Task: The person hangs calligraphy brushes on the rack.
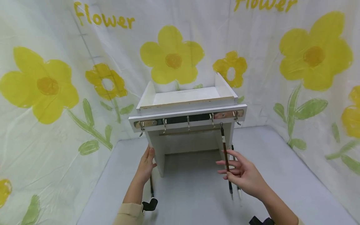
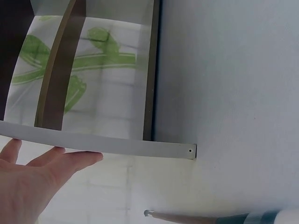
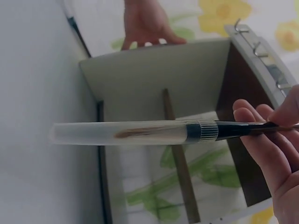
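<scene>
My right hand pinches a brown-handled brush between thumb and fingers. It hangs nearly upright, its loop close below the hooks at the right. In the right wrist view a clear cap covers the brush's bristles. The white wooden rack carries a metal strip with several hooks along its front. My left hand rests against the rack's left side panel, and the left wrist view shows extended fingers touching the panel's outer face.
A second brush is partly hidden behind my right hand, by the rack's right side. Another brush lies left of the rack, partly behind my left wrist. A white sheet with painted yellow flowers hangs around the pale table.
</scene>
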The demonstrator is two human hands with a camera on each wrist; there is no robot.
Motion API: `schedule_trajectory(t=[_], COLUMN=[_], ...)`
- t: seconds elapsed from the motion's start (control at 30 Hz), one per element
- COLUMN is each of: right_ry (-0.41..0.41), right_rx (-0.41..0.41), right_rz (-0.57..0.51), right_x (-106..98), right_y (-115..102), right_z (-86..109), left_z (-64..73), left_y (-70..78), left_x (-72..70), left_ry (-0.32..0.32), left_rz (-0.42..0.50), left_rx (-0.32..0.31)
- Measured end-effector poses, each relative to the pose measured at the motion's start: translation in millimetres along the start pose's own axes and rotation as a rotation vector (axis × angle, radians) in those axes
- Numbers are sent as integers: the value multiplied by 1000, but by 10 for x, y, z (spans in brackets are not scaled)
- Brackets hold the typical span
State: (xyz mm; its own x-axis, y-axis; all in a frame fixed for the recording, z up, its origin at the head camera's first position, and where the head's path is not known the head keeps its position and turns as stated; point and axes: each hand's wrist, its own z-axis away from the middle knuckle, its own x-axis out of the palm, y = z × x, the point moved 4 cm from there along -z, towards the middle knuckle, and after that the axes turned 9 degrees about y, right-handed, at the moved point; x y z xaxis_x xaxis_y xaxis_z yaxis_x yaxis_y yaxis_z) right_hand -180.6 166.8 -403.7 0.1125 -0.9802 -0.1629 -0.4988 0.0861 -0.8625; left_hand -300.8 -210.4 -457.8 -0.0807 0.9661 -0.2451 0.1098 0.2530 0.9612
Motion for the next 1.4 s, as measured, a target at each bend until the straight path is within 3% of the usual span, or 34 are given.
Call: schedule_trajectory(t=[0.63, 1.17, 1.4], right_ry=[-49, -23, 0], right_rx=[28, 104, 62], right_rz=[-32, -31, 1], right_x=[138, 154, 172], right_y=[83, 225, 377], right_z=[-36, -120, -192], left_z=[28, 67, 83], left_y=[4, -190, -199], left_x=[22, 52, 34], left_ry=[0, 15, 19], left_rz=[43, 48, 48], left_rx=[-23, -48, -45])
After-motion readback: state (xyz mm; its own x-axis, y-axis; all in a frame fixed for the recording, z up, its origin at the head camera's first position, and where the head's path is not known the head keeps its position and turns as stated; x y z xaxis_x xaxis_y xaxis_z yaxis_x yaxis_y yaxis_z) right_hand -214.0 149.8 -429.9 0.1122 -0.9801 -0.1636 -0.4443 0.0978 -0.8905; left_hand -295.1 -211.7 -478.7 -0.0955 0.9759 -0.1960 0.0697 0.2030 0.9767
